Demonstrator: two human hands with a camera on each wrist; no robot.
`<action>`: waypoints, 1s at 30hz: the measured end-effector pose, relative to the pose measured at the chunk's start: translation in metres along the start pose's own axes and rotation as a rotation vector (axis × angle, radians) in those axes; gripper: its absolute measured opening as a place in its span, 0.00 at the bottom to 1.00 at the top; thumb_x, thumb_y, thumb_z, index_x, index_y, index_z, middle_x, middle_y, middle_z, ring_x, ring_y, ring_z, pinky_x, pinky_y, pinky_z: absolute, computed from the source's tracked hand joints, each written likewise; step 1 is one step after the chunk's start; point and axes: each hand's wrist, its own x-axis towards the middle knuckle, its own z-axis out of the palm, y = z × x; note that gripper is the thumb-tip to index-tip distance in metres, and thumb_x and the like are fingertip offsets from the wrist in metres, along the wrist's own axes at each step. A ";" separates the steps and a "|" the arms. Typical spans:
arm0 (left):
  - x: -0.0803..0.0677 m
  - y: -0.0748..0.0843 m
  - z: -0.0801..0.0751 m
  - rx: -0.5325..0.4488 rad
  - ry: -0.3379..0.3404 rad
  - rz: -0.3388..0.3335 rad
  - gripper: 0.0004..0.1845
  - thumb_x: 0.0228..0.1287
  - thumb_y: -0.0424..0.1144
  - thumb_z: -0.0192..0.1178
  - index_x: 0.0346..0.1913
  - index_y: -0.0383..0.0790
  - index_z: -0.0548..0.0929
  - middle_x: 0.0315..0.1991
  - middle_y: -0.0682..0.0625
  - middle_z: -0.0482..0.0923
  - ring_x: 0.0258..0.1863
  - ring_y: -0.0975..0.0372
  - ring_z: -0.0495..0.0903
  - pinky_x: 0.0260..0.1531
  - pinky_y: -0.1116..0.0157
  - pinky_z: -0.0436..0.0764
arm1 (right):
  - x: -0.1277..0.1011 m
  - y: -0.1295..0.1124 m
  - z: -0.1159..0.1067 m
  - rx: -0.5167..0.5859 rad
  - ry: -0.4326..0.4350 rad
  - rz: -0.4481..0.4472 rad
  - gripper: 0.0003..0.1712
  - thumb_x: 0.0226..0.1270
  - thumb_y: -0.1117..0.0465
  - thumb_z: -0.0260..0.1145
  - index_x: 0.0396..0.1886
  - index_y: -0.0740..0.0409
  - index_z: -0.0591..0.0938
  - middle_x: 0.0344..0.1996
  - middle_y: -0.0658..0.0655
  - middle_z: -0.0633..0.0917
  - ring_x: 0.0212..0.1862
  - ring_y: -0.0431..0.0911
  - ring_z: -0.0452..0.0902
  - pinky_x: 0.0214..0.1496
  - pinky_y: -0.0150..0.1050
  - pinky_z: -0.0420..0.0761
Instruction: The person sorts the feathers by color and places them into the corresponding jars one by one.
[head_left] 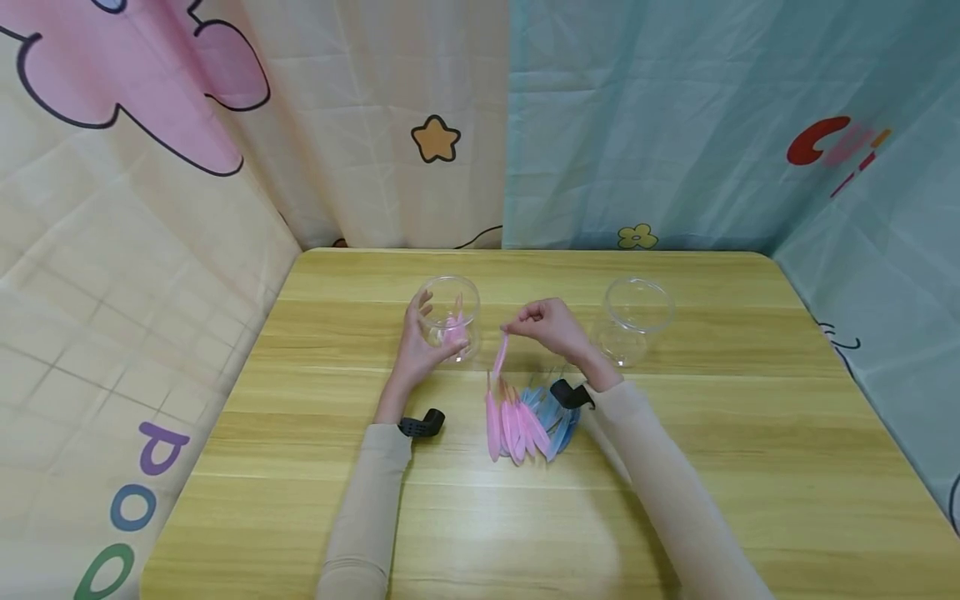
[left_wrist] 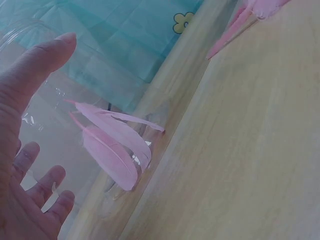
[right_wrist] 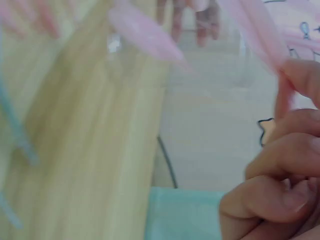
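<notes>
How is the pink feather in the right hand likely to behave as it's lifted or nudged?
The pink feather is probably very light, since the right hand holds it up with just a fingertip pinch. Its thin, broad vane likely bends easily. If nudged on the table, its flat shape suggests sliding rather than rolling.

A curtained-off booth — cartoon-printed curtains [head_left: 360, 100] stand around a wood-grain table [head_left: 757, 458] on three sides.
</notes>
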 end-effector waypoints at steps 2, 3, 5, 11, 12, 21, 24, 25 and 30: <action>0.000 0.000 -0.001 0.002 -0.001 -0.005 0.60 0.43 0.45 0.77 0.74 0.61 0.46 0.72 0.54 0.49 0.68 0.54 0.54 0.60 0.44 0.60 | 0.003 -0.012 0.000 0.079 0.059 -0.069 0.14 0.58 0.53 0.71 0.26 0.60 0.84 0.13 0.53 0.71 0.20 0.42 0.58 0.29 0.36 0.66; 0.000 0.000 -0.001 0.003 -0.001 -0.007 0.60 0.43 0.45 0.78 0.74 0.61 0.46 0.72 0.54 0.49 0.68 0.54 0.54 0.60 0.43 0.60 | 0.004 -0.018 0.001 0.110 0.090 -0.097 0.13 0.58 0.53 0.71 0.26 0.60 0.84 0.13 0.52 0.69 0.20 0.42 0.58 0.29 0.36 0.67; 0.001 -0.001 -0.001 0.003 -0.001 -0.009 0.60 0.42 0.45 0.78 0.74 0.62 0.46 0.72 0.55 0.49 0.68 0.54 0.54 0.60 0.43 0.60 | 0.009 -0.028 0.004 0.164 0.161 -0.159 0.12 0.58 0.54 0.71 0.27 0.60 0.85 0.13 0.51 0.69 0.20 0.42 0.58 0.28 0.35 0.67; 0.000 -0.001 -0.001 -0.010 0.000 -0.017 0.60 0.43 0.46 0.77 0.74 0.62 0.46 0.71 0.56 0.49 0.68 0.55 0.54 0.59 0.43 0.61 | 0.026 -0.043 0.021 0.202 0.365 -0.333 0.11 0.58 0.61 0.72 0.28 0.67 0.83 0.13 0.55 0.70 0.16 0.41 0.58 0.20 0.32 0.61; 0.000 -0.001 -0.001 -0.012 -0.001 -0.016 0.60 0.43 0.46 0.77 0.74 0.62 0.46 0.72 0.56 0.49 0.68 0.55 0.53 0.59 0.42 0.61 | 0.029 -0.043 0.024 0.206 0.384 -0.354 0.11 0.57 0.62 0.72 0.28 0.68 0.83 0.13 0.55 0.70 0.16 0.40 0.59 0.20 0.31 0.61; 0.000 -0.002 0.001 -0.001 0.007 -0.008 0.60 0.43 0.46 0.77 0.74 0.61 0.46 0.71 0.56 0.50 0.68 0.55 0.54 0.59 0.43 0.61 | 0.035 -0.026 0.041 0.018 0.342 -0.287 0.12 0.57 0.54 0.72 0.25 0.57 0.83 0.14 0.52 0.71 0.18 0.43 0.62 0.21 0.34 0.62; 0.000 -0.003 0.001 0.000 0.007 -0.007 0.59 0.43 0.47 0.77 0.74 0.62 0.46 0.71 0.57 0.49 0.68 0.55 0.54 0.59 0.42 0.61 | 0.033 -0.018 0.040 -0.030 0.312 -0.232 0.13 0.56 0.50 0.73 0.26 0.55 0.83 0.14 0.52 0.71 0.19 0.43 0.62 0.22 0.35 0.62; 0.000 -0.002 0.001 -0.002 0.008 -0.007 0.59 0.43 0.47 0.77 0.74 0.62 0.46 0.71 0.57 0.49 0.68 0.55 0.54 0.59 0.42 0.61 | 0.032 -0.017 0.039 -0.038 0.301 -0.219 0.14 0.56 0.50 0.73 0.26 0.55 0.83 0.14 0.52 0.71 0.19 0.43 0.62 0.22 0.35 0.62; 0.000 -0.003 0.000 0.008 0.004 -0.008 0.59 0.44 0.48 0.76 0.74 0.62 0.46 0.71 0.58 0.49 0.68 0.55 0.53 0.58 0.44 0.63 | 0.025 -0.008 0.030 -0.068 0.237 -0.166 0.15 0.55 0.49 0.73 0.25 0.55 0.83 0.14 0.52 0.70 0.18 0.43 0.61 0.23 0.36 0.62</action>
